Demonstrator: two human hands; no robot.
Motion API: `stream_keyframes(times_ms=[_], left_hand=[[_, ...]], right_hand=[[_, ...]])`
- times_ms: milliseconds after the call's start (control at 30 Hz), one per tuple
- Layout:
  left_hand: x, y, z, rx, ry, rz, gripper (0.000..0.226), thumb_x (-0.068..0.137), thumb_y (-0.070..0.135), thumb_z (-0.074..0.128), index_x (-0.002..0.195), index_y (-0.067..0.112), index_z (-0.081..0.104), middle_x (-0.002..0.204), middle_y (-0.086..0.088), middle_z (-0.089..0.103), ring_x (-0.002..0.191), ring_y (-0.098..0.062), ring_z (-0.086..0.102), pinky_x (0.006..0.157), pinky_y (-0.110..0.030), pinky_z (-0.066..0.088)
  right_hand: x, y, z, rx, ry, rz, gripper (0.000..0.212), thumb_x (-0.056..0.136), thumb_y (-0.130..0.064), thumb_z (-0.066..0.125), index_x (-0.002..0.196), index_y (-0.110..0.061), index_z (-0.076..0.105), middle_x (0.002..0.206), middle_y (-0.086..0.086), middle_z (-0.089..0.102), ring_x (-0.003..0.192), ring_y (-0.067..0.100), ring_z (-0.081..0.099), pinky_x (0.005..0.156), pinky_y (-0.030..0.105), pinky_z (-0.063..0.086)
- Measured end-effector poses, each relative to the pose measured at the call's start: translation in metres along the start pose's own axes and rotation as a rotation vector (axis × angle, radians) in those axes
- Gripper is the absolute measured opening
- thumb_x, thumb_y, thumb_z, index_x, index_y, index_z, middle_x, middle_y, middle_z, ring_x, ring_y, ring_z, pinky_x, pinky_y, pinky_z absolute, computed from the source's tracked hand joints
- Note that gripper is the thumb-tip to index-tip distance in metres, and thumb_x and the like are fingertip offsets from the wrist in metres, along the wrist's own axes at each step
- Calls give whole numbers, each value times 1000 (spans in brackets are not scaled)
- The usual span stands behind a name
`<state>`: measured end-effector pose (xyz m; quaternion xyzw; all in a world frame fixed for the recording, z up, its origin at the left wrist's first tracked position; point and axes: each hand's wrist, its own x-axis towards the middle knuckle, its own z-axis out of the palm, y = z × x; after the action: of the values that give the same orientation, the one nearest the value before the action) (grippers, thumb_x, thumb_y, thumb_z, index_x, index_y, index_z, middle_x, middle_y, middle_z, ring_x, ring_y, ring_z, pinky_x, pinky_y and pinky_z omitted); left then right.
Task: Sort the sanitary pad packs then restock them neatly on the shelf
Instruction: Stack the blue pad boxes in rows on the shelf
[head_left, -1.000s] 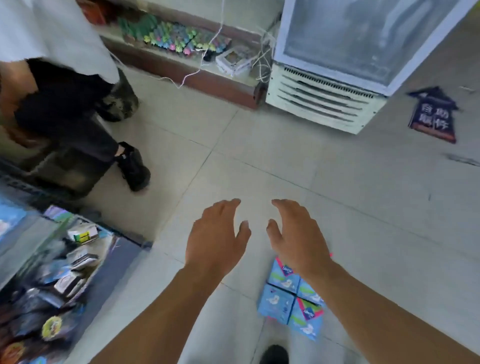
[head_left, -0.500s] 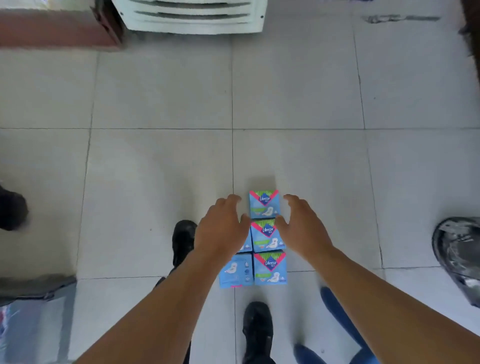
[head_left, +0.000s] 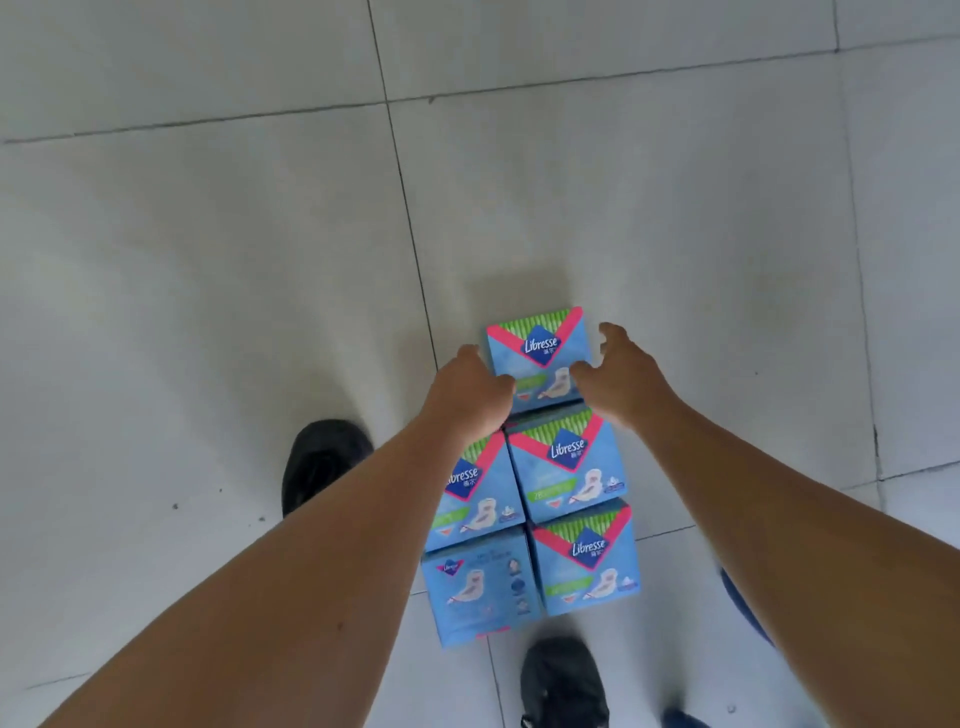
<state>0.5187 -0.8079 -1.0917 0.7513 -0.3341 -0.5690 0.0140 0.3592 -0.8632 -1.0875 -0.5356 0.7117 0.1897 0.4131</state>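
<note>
— Head view: what on the floor tiles (head_left: 208, 312)?
— Five blue pad packs (head_left: 569, 470) clustered, touching, between two black shoes (head_left: 322, 462).
— And the hands?
— Left hand (head_left: 467, 395) and right hand (head_left: 621, 379) flanking the farthest pack (head_left: 540, 353), fingers loosely spread, gripping nothing; contact unclear.

"Libresse" reads in white on a dark blue diamond on the farthest pack (head_left: 540, 345), the middle right pack (head_left: 567, 462), the near right pack (head_left: 587, 558) and the middle left pack (head_left: 470, 488). Smaller print is too blurred to read.
</note>
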Motion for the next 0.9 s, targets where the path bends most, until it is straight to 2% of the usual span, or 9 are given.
stream_keyframes(times_ms=[167, 233, 300, 400, 467, 533, 600, 667, 900], left_hand=[[18, -6, 19, -318, -107, 24, 25, 94, 12, 55, 119, 16, 57, 115, -5, 65, 96, -18, 58, 64, -18, 38], [13, -7, 19, -448, -60, 7, 23, 94, 14, 57, 117, 13, 56, 113, -2, 66, 100, -18, 61, 69, -22, 42], [1, -3, 6, -518, 49, 27, 25, 95, 17, 57, 119, 10, 57, 112, -2, 66, 95, -15, 63, 68, -16, 42], [-37, 9, -27, -584, 189, 67, 27, 96, 19, 57, 121, 11, 56, 110, -1, 64, 87, -9, 60, 60, -1, 40], [-69, 17, -51, -640, 290, 105, 29, 94, 20, 60, 122, 13, 53, 113, 0, 63, 94, -12, 62, 77, -12, 47], [-106, 23, -76, -715, 386, 137, 30, 93, 22, 63, 120, 17, 50, 114, 2, 64, 103, -16, 64, 89, -29, 51], [-150, 29, -101, -804, 453, 162, 29, 91, 22, 65, 117, 20, 51, 113, 3, 67, 102, -17, 66, 92, -39, 53], [-197, 32, -122, -896, 502, 187, 28, 90, 19, 67, 115, 19, 54, 110, 0, 70, 100, -19, 68, 90, -44, 55], [-402, -17, -167, -1171, 843, 226, 21, 91, 9, 66, 111, 13, 63, 99, 3, 73, 81, -5, 71, 68, -18, 55]], right_hand=[[14, -7, 18, 92, 28, -11, 38, 81, -29, 54, 111, -7, 54, 110, 14, 61, 93, 30, 59, 69, 29, 43], [13, -10, 17, 148, 55, -19, 52, 68, -39, 45, 109, -9, 56, 108, 16, 61, 96, 35, 60, 79, 35, 49], [5, -19, 4, 200, 90, -69, 61, 65, -41, 45, 117, -12, 57, 112, 14, 61, 100, 33, 61, 86, 36, 51], [-33, -48, -27, 287, 107, -169, 40, 81, -31, 57, 118, -14, 54, 114, 6, 60, 94, 20, 61, 71, 22, 46], [-63, -66, -46, 341, 130, -241, 25, 89, -23, 59, 111, -19, 48, 113, 2, 58, 87, 14, 61, 60, 12, 42], [-97, -82, -63, 380, 148, -338, 25, 90, -25, 61, 109, -26, 46, 115, 0, 58, 95, 17, 63, 67, 18, 47], [-138, -101, -81, 403, 138, -436, 25, 91, -27, 61, 109, -28, 45, 112, -6, 59, 100, 19, 63, 76, 25, 50], [-178, -118, -97, 419, 111, -513, 23, 92, -25, 60, 110, -28, 45, 103, -16, 59, 96, 16, 64, 74, 23, 49], [-359, -181, -112, 304, -77, -872, 22, 91, -21, 65, 100, -33, 49, 101, -17, 63, 84, 3, 64, 66, 18, 51]])
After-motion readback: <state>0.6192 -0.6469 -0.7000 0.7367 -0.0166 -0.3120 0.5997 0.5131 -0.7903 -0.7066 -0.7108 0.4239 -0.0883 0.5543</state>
